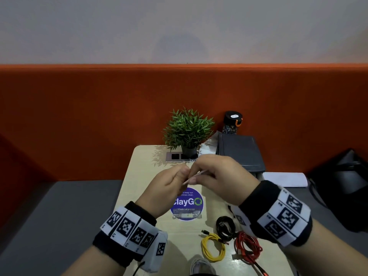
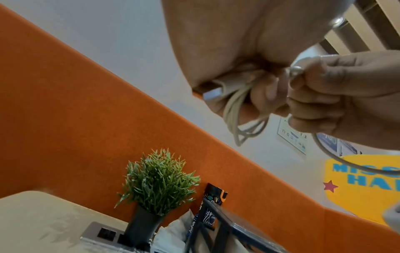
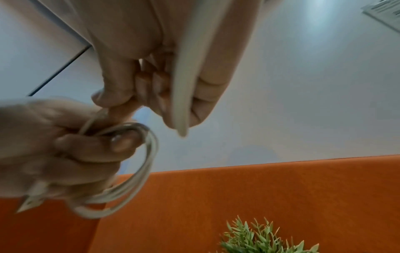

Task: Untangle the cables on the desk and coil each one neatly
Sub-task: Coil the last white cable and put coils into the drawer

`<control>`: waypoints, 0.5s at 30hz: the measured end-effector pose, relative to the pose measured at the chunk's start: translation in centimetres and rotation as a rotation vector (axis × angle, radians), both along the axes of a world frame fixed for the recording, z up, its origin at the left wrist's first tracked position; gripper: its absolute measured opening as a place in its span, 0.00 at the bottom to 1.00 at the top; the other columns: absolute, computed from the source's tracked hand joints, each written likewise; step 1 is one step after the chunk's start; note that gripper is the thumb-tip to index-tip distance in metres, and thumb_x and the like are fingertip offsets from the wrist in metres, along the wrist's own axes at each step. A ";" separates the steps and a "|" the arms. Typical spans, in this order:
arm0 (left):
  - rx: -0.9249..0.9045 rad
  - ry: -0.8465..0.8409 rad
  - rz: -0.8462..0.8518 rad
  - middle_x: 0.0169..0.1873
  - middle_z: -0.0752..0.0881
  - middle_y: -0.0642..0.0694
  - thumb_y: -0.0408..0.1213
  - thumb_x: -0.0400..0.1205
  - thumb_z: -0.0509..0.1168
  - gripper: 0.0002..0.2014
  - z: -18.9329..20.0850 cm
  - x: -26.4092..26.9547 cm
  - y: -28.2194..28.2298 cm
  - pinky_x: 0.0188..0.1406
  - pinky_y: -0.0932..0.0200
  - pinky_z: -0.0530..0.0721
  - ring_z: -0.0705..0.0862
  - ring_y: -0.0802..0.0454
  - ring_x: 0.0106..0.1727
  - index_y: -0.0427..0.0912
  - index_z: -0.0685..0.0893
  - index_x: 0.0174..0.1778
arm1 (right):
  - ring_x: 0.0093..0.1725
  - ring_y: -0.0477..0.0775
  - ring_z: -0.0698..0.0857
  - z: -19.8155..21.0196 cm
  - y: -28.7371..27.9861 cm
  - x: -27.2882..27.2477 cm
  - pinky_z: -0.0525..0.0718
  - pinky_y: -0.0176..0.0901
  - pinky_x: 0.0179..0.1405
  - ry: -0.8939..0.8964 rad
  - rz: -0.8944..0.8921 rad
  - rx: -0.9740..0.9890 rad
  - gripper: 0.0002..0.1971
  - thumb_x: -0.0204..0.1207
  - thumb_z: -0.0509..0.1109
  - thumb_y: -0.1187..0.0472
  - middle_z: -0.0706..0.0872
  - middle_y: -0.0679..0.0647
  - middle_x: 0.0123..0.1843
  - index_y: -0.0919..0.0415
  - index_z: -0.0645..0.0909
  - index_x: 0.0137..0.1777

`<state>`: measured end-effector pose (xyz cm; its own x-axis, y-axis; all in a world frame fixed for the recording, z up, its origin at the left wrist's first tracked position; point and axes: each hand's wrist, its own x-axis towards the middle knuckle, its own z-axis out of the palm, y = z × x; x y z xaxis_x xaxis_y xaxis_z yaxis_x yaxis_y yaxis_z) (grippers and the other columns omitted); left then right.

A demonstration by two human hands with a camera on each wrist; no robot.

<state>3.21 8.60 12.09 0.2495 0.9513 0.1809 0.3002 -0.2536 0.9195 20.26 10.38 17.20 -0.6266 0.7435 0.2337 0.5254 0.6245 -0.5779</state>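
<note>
White cable (image 3: pixel 138 172) held above desk (image 1: pixel 143 176) — left hand (image 1: pixel 165 188) clenched round the loops, right hand (image 1: pixel 217 176) pinching the free end; feed each turn evenly, keep tension light

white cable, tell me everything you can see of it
The white cable is thin, smooth and rubbery-looking, wound into several loose loops. The left hand grips the bundle of loops in curled fingers, with a silver-tipped plug sticking out beside its palm. The right hand pinches a free strand next to the coil, and more cable runs along its palm. The cable is held up in the air above the desk, touching only the two hands.
</note>
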 end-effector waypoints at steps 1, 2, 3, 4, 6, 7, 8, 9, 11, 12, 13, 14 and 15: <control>-0.029 -0.026 -0.025 0.24 0.74 0.55 0.59 0.80 0.51 0.27 0.1 0.1 -0.1 0.27 0.63 0.66 0.68 0.58 0.25 0.38 0.79 0.39 | 0.42 0.41 0.81 0.1 0.2 0.3 0.80 0.36 0.43 0.038 0.009 -0.004 0.02 0.77 0.71 0.59 0.80 0.41 0.39 0.54 0.84 0.44; -0.038 -0.017 -0.051 0.25 0.76 0.55 0.58 0.79 0.52 0.25 0.2 0.1 -0.2 0.26 0.67 0.67 0.69 0.60 0.25 0.39 0.81 0.39 | 0.42 0.41 0.82 0.2 0.5 0.5 0.80 0.34 0.43 0.072 0.013 0.002 0.03 0.78 0.70 0.61 0.80 0.42 0.40 0.54 0.84 0.45; -0.042 -0.003 -0.076 0.26 0.78 0.55 0.56 0.79 0.54 0.23 0.3 0.1 -0.3 0.26 0.70 0.67 0.71 0.62 0.24 0.39 0.82 0.39 | 0.43 0.40 0.81 0.2 0.7 0.7 0.78 0.33 0.43 0.096 0.012 0.022 0.04 0.78 0.69 0.62 0.80 0.43 0.41 0.53 0.84 0.46; -0.058 -0.014 -0.096 0.25 0.78 0.55 0.53 0.80 0.57 0.20 0.4 0.2 -0.4 0.25 0.71 0.68 0.71 0.62 0.24 0.38 0.82 0.39 | 0.43 0.39 0.79 0.1 0.9 0.9 0.76 0.30 0.42 0.114 0.007 0.052 0.05 0.79 0.68 0.62 0.78 0.42 0.40 0.53 0.85 0.47; -0.141 -0.137 -0.104 0.20 0.73 0.54 0.51 0.83 0.58 0.20 0.8 0.3 -0.7 0.23 0.71 0.66 0.67 0.59 0.21 0.37 0.81 0.35 | 0.41 0.35 0.75 -0.3 1.5 1.0 0.72 0.28 0.41 0.136 -0.014 0.118 0.08 0.78 0.65 0.59 0.75 0.39 0.38 0.54 0.87 0.48; -0.183 -0.207 -0.098 0.17 0.69 0.53 0.50 0.83 0.57 0.21 1.0 0.4 -0.8 0.21 0.69 0.65 0.65 0.57 0.20 0.37 0.80 0.33 | 0.42 0.35 0.75 -0.6 1.7 0.9 0.72 0.28 0.41 0.148 -0.032 0.155 0.09 0.78 0.65 0.58 0.75 0.38 0.39 0.55 0.87 0.48; -0.209 -0.261 -0.086 0.16 0.66 0.52 0.49 0.81 0.55 0.20 1.2 0.5 -0.9 0.20 0.67 0.62 0.62 0.55 0.20 0.37 0.79 0.32 | 0.43 0.38 0.76 -1.0 1.9 0.8 0.74 0.31 0.42 0.158 -0.061 0.212 0.10 0.78 0.65 0.57 0.77 0.40 0.40 0.57 0.88 0.48; -0.224 -0.300 -0.076 0.16 0.64 0.52 0.48 0.80 0.54 0.20 1.4 0.7 -0.9 0.20 0.65 0.61 0.61 0.55 0.19 0.36 0.78 0.32 | 0.44 0.42 0.78 -1.3 2.0 0.6 0.76 0.36 0.43 0.153 -0.102 0.285 0.11 0.78 0.66 0.55 0.79 0.45 0.41 0.57 0.89 0.47; -0.241 -0.346 -0.064 0.16 0.64 0.51 0.48 0.79 0.53 0.20 1.7 0.8 -0.9 0.21 0.62 0.61 0.60 0.54 0.19 0.34 0.76 0.32 | 0.43 0.52 0.78 -2.1 2.2 0.1 0.76 0.45 0.41 0.128 -0.212 0.437 0.14 0.77 0.65 0.52 0.80 0.51 0.41 0.57 0.91 0.46; -0.243 -0.353 -0.054 0.16 0.64 0.51 0.48 0.79 0.53 0.20 1.8 0.9 -0.8 0.21 0.63 0.62 0.60 0.54 0.19 0.34 0.76 0.33 | 0.41 0.53 0.77 -2.5 2.1 -0.3 0.75 0.45 0.39 0.138 -0.261 0.450 0.14 0.77 0.65 0.52 0.79 0.51 0.39 0.56 0.91 0.46; -0.240 -0.353 -0.044 0.16 0.64 0.51 0.48 0.79 0.53 0.20 1.9 0.9 -0.8 0.21 0.64 0.62 0.61 0.54 0.19 0.33 0.76 0.33 | 0.40 0.52 0.77 -2.7 2.0 -0.7 0.76 0.43 0.38 0.162 -0.298 0.392 0.12 0.77 0.66 0.54 0.79 0.51 0.37 0.56 0.91 0.47; -0.237 -0.351 -0.034 0.16 0.63 0.51 0.48 0.79 0.53 0.21 2.0 0.9 -0.8 0.20 0.64 0.63 0.61 0.54 0.19 0.33 0.75 0.33 | 0.40 0.50 0.79 -2.9 1.8 -1.0 0.77 0.40 0.39 0.187 -0.325 0.282 0.10 0.77 0.68 0.57 0.80 0.49 0.37 0.56 0.91 0.48; -0.230 -0.349 -0.022 0.16 0.63 0.51 0.49 0.79 0.53 0.21 2.0 0.9 -0.8 0.20 0.65 0.64 0.61 0.54 0.19 0.33 0.75 0.33 | 0.42 0.48 0.81 -3.0 1.5 -1.3 0.78 0.35 0.42 0.209 -0.345 0.140 0.09 0.78 0.69 0.61 0.83 0.48 0.38 0.55 0.90 0.51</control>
<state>4.16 7.82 14.13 0.2318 0.9719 0.0412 -0.0425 -0.0322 0.9986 18.97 11.90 14.19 -0.2751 0.8535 0.4426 0.5979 0.5124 -0.6164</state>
